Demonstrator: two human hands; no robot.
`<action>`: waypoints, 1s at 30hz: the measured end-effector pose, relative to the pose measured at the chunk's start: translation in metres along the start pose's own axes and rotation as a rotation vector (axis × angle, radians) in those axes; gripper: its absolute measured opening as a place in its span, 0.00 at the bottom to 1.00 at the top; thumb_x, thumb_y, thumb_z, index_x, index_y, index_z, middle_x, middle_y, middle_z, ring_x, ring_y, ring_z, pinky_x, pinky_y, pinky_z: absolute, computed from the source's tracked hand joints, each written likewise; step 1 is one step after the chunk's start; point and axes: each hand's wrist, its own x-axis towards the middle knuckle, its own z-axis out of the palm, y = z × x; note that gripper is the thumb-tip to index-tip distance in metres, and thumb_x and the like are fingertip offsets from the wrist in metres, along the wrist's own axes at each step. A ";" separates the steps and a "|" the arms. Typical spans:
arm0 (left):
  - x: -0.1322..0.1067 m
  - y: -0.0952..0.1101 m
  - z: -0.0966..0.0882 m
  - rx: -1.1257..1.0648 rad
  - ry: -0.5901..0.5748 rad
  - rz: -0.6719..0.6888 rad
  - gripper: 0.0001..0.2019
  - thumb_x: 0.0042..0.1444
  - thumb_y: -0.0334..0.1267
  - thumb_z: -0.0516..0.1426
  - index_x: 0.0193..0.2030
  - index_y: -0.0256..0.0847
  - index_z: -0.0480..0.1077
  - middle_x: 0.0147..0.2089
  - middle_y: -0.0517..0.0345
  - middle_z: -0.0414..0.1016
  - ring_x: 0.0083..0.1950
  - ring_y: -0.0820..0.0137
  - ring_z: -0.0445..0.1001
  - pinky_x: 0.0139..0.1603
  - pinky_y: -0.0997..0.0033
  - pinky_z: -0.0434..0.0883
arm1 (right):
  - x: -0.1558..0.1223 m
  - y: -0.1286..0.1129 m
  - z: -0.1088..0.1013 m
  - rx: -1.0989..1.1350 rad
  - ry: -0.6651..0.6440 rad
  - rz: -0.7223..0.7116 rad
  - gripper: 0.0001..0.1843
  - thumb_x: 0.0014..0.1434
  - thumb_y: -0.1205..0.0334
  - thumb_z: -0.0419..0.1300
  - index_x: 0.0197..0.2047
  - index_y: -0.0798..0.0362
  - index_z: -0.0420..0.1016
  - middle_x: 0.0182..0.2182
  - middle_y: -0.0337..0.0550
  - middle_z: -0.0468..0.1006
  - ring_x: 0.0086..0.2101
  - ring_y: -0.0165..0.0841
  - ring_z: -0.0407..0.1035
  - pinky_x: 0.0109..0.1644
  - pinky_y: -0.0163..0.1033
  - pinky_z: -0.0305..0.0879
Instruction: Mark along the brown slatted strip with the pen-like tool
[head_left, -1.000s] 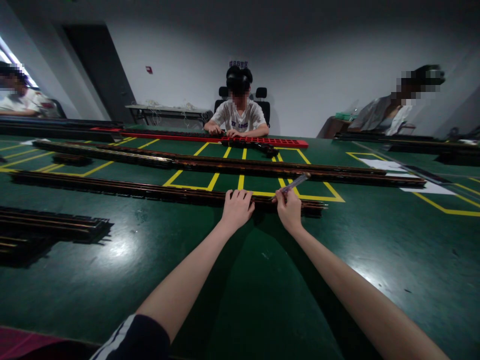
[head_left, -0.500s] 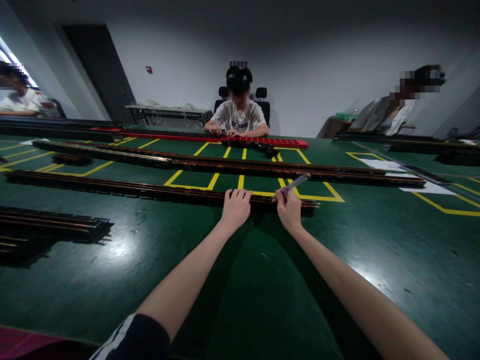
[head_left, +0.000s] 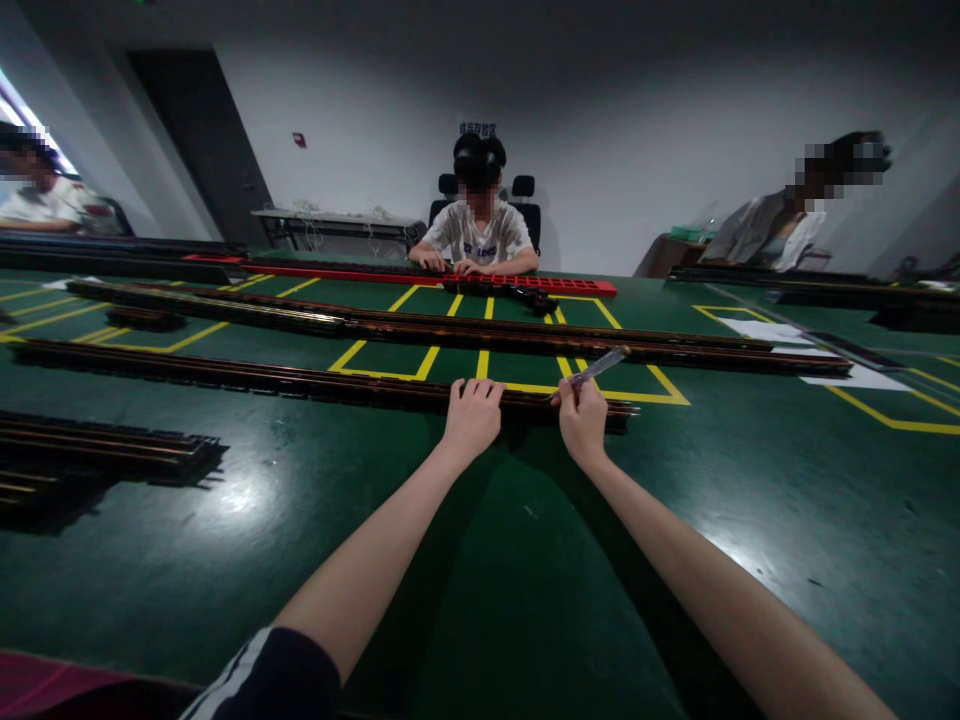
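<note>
My left hand point(head_left: 472, 418) rests palm down on a long dark strip point(head_left: 300, 382) that runs across the green table, fingers laid flat over its top. My right hand point(head_left: 581, 422) sits just to the right on the same strip, pinched round a slim clear pen-like tool point(head_left: 598, 368) whose free end points up and to the right. The strip's right end point(head_left: 626, 410) stops a little past my right hand.
More long dark strips point(head_left: 525, 335) lie farther back over yellow floor-tape boxes point(head_left: 495, 365). A stack of strips point(head_left: 97, 450) lies at the left. A person point(head_left: 480, 225) sits opposite at a red rack point(head_left: 450, 278); others sit at far left and right. White sheets point(head_left: 832, 360) lie right.
The long strip under my hands has slid a little to the left, so its right end sits closer to my right hand. Both hands stay in place on it.
</note>
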 end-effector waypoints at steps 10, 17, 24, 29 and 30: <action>0.000 0.000 -0.002 -0.011 -0.002 0.002 0.19 0.61 0.29 0.45 0.55 0.38 0.69 0.54 0.49 0.74 0.56 0.61 0.69 0.61 0.52 0.61 | 0.000 -0.001 -0.001 0.036 -0.039 0.001 0.16 0.64 0.51 0.49 0.28 0.49 0.62 0.23 0.41 0.72 0.26 0.36 0.67 0.35 0.44 0.63; 0.000 -0.001 0.000 -0.028 -0.005 0.003 0.20 0.61 0.29 0.44 0.55 0.38 0.69 0.55 0.49 0.74 0.56 0.61 0.69 0.61 0.52 0.61 | 0.000 -0.002 -0.002 0.034 -0.038 -0.004 0.16 0.64 0.51 0.49 0.28 0.49 0.62 0.23 0.41 0.71 0.26 0.36 0.67 0.36 0.43 0.63; 0.000 -0.001 -0.002 -0.035 0.006 0.001 0.19 0.61 0.30 0.45 0.54 0.38 0.69 0.54 0.50 0.74 0.55 0.61 0.70 0.60 0.53 0.61 | 0.001 0.001 -0.001 0.062 -0.052 0.013 0.14 0.63 0.50 0.50 0.29 0.49 0.62 0.24 0.41 0.71 0.26 0.36 0.67 0.34 0.42 0.62; 0.000 -0.001 0.000 -0.025 0.010 0.003 0.19 0.61 0.30 0.45 0.54 0.39 0.70 0.53 0.50 0.75 0.54 0.60 0.70 0.59 0.53 0.61 | 0.001 0.001 -0.001 0.053 -0.042 -0.002 0.13 0.62 0.52 0.50 0.29 0.49 0.62 0.23 0.40 0.71 0.26 0.36 0.67 0.35 0.42 0.62; 0.000 -0.001 0.000 -0.025 0.011 0.003 0.19 0.61 0.30 0.45 0.54 0.39 0.70 0.53 0.50 0.75 0.54 0.61 0.70 0.60 0.53 0.61 | 0.001 0.001 -0.001 0.051 -0.040 -0.005 0.13 0.62 0.52 0.50 0.29 0.49 0.62 0.23 0.40 0.71 0.26 0.36 0.67 0.35 0.43 0.62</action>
